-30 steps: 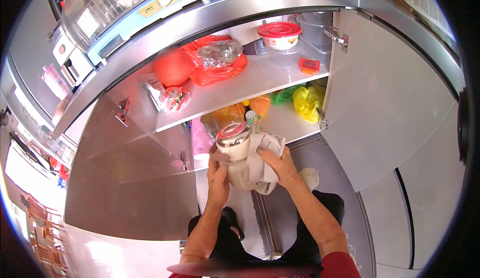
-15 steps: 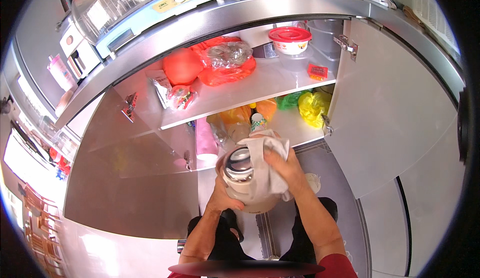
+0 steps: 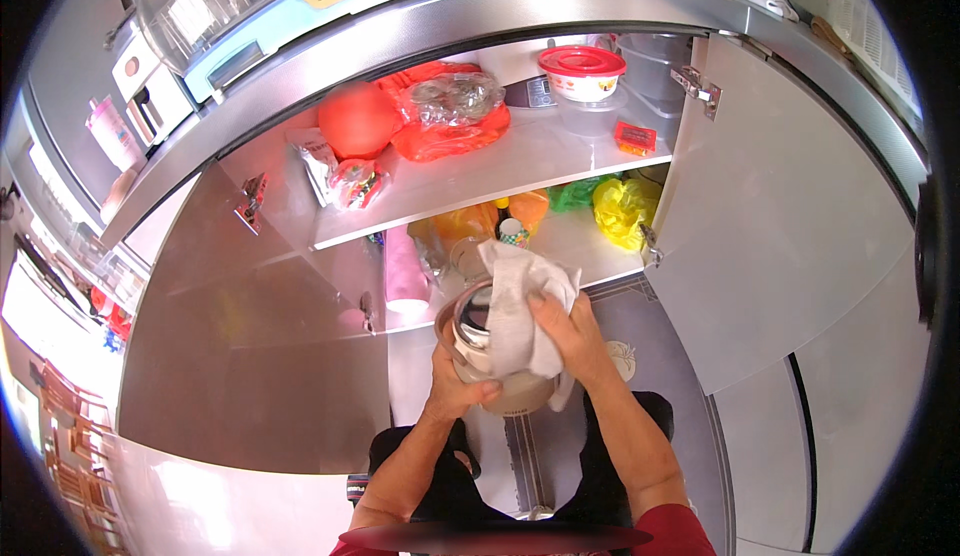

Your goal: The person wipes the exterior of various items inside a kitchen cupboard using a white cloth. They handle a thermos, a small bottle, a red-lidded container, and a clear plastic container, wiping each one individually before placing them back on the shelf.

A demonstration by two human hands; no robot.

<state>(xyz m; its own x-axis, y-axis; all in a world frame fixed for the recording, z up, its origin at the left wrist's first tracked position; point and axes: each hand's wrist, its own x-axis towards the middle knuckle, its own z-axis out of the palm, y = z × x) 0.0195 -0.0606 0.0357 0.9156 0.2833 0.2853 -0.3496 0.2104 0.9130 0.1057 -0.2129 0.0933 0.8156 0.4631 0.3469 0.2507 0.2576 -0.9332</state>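
Over the floor in front of the open cabinet, my left hand grips a beige kettle from its left side, thumb across the body. The kettle has a shiny metal top and a brownish handle curving along its left. A pale grey-white cloth is bunched in my right hand, closed around it and pressing it onto the kettle's top and right side. The cloth covers much of the metal top. The fingertips of my right hand are partly buried in its folds.
An upper shelf holds red bags and a red-lidded container. Below stand a pink roll, a bottle and a yellow bag. Cabinet doors stand swung out on both sides. A blue dish rack sits on the counter.
The cloth has shifted left over the metal top, hiding more of it. The kettle has tilted slightly, and its brownish handle shows more. Both hands keep their hold.
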